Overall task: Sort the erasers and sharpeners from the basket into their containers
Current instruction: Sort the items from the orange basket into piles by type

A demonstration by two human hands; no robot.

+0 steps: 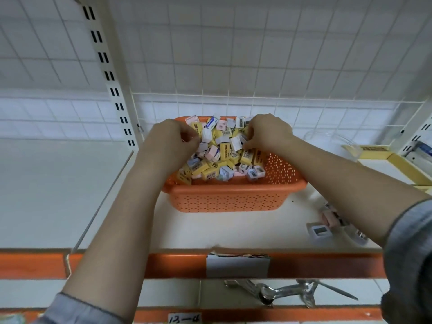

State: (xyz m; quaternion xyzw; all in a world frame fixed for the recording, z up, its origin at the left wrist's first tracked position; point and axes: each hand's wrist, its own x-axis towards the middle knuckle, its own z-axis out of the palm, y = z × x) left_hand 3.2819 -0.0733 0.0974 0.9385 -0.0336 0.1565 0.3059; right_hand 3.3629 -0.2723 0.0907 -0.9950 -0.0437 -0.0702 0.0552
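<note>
Head | left hand (174, 139) curled, grasp unclear; right hand (266, 133) pinching eraser (235, 143) | orange basket (229, 197)

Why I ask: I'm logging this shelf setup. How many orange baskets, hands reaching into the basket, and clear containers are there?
Orange basket: 1
Hands in the basket: 2 (left hand, right hand)
Clear container: 1
Total: 4
</note>
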